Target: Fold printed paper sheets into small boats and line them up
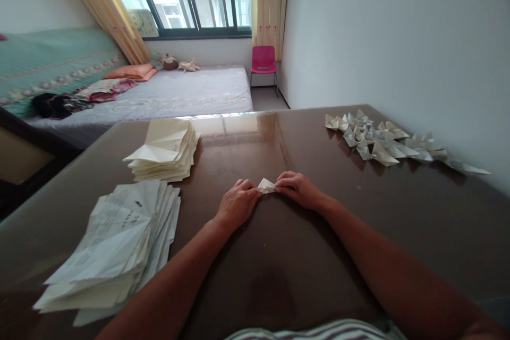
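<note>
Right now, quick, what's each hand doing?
Left hand: closed, fingers pinching the left side of the small folded paper.
Right hand: closed, fingers pinching the right side of that same paper.
</note>
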{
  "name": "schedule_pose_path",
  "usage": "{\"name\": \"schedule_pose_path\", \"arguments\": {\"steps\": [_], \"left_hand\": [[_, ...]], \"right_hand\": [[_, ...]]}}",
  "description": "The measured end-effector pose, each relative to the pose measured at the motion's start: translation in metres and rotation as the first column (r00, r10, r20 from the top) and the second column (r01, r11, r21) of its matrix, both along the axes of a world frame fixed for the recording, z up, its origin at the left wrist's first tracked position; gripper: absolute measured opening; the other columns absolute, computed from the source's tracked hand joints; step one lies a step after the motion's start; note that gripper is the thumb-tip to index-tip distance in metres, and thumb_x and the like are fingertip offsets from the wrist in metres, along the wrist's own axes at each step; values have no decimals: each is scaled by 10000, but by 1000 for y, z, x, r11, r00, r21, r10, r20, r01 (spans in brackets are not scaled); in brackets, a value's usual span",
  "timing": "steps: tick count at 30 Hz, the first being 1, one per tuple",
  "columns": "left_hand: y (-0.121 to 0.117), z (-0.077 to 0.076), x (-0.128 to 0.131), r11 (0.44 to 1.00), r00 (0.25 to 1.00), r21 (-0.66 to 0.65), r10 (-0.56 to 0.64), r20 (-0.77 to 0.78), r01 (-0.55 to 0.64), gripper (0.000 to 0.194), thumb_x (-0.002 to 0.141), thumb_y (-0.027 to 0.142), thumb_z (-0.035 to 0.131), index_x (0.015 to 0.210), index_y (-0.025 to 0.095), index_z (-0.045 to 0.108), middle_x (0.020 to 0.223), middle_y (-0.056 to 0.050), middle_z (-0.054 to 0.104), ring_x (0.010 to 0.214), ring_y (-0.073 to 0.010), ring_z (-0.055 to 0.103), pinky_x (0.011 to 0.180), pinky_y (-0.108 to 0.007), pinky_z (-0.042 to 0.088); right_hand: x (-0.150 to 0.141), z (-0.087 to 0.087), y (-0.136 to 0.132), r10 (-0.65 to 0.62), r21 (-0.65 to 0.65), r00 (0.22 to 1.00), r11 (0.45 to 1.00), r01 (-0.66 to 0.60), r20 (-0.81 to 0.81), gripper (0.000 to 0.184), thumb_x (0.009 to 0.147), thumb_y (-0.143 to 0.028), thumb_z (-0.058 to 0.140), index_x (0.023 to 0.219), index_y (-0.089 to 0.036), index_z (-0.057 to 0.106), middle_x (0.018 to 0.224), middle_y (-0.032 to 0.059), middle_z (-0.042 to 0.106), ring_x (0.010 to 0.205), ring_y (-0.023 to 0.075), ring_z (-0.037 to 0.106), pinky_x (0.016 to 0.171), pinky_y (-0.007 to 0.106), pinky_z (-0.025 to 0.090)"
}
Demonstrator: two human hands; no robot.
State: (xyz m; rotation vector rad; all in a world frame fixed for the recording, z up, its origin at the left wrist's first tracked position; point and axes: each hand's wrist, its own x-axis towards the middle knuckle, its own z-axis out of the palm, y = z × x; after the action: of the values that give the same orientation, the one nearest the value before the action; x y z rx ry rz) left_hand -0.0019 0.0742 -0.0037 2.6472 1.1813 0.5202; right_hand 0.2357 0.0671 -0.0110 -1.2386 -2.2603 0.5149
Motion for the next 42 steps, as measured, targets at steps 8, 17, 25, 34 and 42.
{"name": "schedule_pose_path", "arguments": {"steps": [8, 17, 25, 34, 42], "left_hand": [[9, -5, 7, 974, 975, -88, 213, 67, -207, 305, 913, 333, 474, 1192, 282, 586, 898, 1, 683, 854, -173, 612, 735, -276, 473], [8, -5, 10, 977, 977, -21, 211, 24, -210, 297, 929, 335, 430, 1189, 295, 570, 975, -3, 688, 918, -181, 612, 723, -271, 455], [6, -1, 13, 976, 976, -17, 216, -35, -217, 177, 923, 336, 438, 1012, 268, 575, 896, 5, 665, 846, -167, 591, 666, -256, 405], [6, 3, 11, 980, 973, -10, 194, -123, -197, 241, 952, 347, 373, 1036, 299, 594, 973, 0, 650, 938, -177, 570, 721, -262, 416], [4, 4, 11, 983, 964, 16, 185, -193, -185, 280, 965, 358, 337, 1085, 322, 587, 940, -8, 626, 954, -190, 548, 708, -264, 433]], "right_hand": [[-12, -4, 3, -229, -73, 973, 971, 226, -35, 185, 886, -371, 547, 927, -230, 659, 859, 7, 693, 735, 136, 592, 675, 241, 422], [-11, -3, 2, -237, -76, 970, 970, 233, -56, 172, 871, -369, 561, 941, -234, 642, 814, -7, 682, 691, 129, 578, 647, 232, 404], [-14, -2, 0, -206, -22, 978, 978, 205, -36, 150, 890, -305, 536, 897, -236, 670, 842, -6, 676, 703, 118, 569, 660, 221, 396], [-11, -2, -1, -160, 12, 987, 987, 160, -2, 157, 905, -283, 529, 920, -234, 677, 922, 17, 679, 772, 128, 592, 695, 229, 406], [-11, -1, -2, -157, 35, 985, 987, 155, 78, 198, 924, -258, 484, 965, -240, 677, 939, 31, 662, 807, 135, 605, 731, 239, 407]]}}
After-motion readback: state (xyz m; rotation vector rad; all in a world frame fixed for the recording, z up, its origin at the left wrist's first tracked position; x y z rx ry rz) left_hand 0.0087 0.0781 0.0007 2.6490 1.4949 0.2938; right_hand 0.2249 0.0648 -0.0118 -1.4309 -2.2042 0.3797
